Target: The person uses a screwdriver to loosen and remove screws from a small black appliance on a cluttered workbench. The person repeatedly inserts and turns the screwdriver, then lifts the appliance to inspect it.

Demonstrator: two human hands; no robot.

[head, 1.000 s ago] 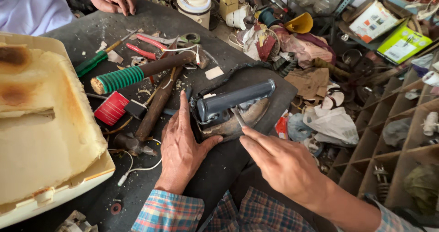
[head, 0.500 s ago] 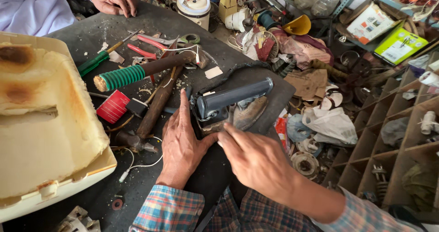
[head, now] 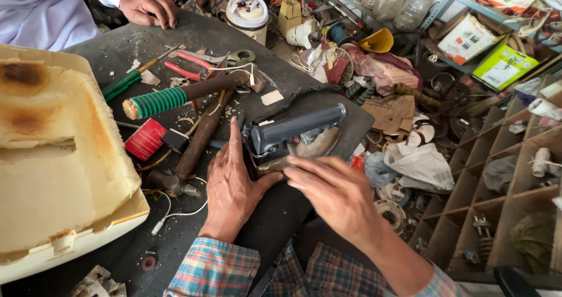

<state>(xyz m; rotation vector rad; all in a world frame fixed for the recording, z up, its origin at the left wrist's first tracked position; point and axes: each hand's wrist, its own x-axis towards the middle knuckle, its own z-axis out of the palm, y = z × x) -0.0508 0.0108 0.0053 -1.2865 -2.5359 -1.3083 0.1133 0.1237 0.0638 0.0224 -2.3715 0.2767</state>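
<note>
An old clothes iron (head: 298, 127) with a grey-blue handle and a worn metal soleplate lies on the dark workbench (head: 193, 33). My left hand (head: 231, 191) lies flat beside the iron's rear; its forefinger runs up the iron's left side and its thumb presses the back edge. My right hand (head: 336, 194) reaches in from the right. Its fingers are held together and point at the iron's rear end, touching it. Whatever is under those fingers is hidden.
Left of the iron lie a hammer with a green-wrapped handle (head: 170, 98), a wooden-handled hammer (head: 199, 139), red pliers (head: 184, 71), a green screwdriver (head: 120, 86) and a red spool (head: 145, 139). A scorched cream housing (head: 52, 156) fills the left. Another person's hand (head: 149, 10) rests at the far edge. Wooden compartments (head: 497, 174) stand right.
My right hand has moved left and up onto the iron's rear end. The thin tool seen between its fingers earlier no longer shows. My left hand has stayed put.
</note>
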